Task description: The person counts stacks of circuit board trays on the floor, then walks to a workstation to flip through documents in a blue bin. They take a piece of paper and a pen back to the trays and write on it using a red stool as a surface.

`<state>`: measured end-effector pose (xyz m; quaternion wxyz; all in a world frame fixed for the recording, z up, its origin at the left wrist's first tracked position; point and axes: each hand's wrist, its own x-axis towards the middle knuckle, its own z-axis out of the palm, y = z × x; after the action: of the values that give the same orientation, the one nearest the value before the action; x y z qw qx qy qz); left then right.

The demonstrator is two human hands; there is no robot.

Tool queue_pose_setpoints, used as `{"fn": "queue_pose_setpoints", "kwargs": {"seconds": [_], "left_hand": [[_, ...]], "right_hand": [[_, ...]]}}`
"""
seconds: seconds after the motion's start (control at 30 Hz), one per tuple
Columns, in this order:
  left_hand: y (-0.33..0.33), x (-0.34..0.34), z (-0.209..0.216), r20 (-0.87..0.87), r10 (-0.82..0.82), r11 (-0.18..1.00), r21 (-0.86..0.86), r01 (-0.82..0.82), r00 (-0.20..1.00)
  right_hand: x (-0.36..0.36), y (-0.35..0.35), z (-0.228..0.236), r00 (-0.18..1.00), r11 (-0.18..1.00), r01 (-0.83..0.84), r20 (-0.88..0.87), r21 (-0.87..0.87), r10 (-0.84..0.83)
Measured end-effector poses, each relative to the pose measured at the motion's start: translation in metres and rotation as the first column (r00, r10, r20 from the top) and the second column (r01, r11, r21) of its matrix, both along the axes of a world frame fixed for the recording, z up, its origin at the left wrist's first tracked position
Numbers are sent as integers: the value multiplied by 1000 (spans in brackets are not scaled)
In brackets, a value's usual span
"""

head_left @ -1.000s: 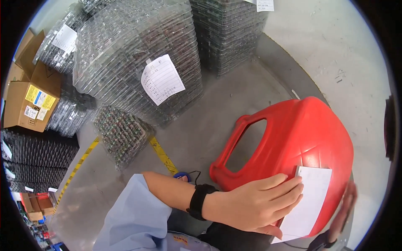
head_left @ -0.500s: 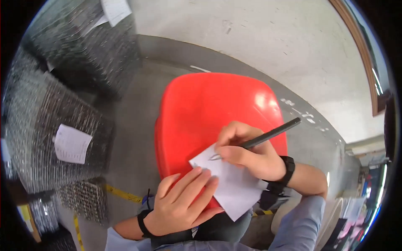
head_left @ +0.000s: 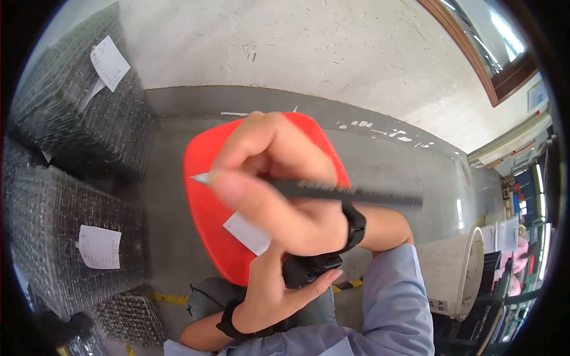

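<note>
- looking down in the head view, the right hand (head_left: 279, 184) fills the middle of the picture, raised close to the camera, its fingers closed together around a slim black pen (head_left: 332, 191).
- the pen lies nearly level across the picture, its pale tip pointing to the person's left and its blurred black barrel running out to the right past the wrist.
- a black wristband (head_left: 355, 226) sits on the right wrist, with a light blue sleeve (head_left: 396, 296) below it.
- under the right hand lies a bright red plastic seat with rounded corners (head_left: 205, 207), resting on the person's lap; much of its top is hidden by the hand.
- a small white slip of paper (head_left: 246, 232) lies on the red seat near its lower edge, partly covered by the right hand.
- the left hand (head_left: 279, 288) comes up from the lower edge, its fingers stretched and fairly together, gripping nothing; the fingertips reach up under the right hand, so i cannot tell whether they touch the paper.
- a black band (head_left: 228, 320) circles the left wrist.
- to the person's left stand stacks of clear plastic trays wrapped in film (head_left: 65, 225), each bearing a white paper label (head_left: 99, 246).
- the grey concrete floor (head_left: 404, 160) meets a scuffed white wall (head_left: 297, 47) beyond the seat, and a yellow floor stripe (head_left: 172, 298) runs near the knees.
</note>
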<state>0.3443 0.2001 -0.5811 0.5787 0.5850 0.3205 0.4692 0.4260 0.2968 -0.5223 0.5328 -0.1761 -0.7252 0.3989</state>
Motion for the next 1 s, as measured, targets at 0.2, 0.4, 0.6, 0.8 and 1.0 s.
{"fn": "queue_pose_setpoints", "kwargs": {"seconds": [0.2,0.4,0.6,0.8,1.0], "left_hand": [[5,-9,-3,144,-50,981,-179,76,988],[1,14,-23,188,-38,999,10,37,981],[-12,9,-13,323,-128,980,-101,169,938],[-11,-29,-3,-398,278,914,389,-114,874],[-12,-60,-32,-672,498,810,586,-18,547]], "right_hand": [[14,-26,31,896,474,-414,-440,-777,62],[22,-54,36,832,391,-531,-550,-752,72],[21,-74,25,723,246,-684,-684,-686,103],[44,-14,20,974,997,42,224,-65,-26],[28,2,-25,933,967,10,350,-253,81]]}}
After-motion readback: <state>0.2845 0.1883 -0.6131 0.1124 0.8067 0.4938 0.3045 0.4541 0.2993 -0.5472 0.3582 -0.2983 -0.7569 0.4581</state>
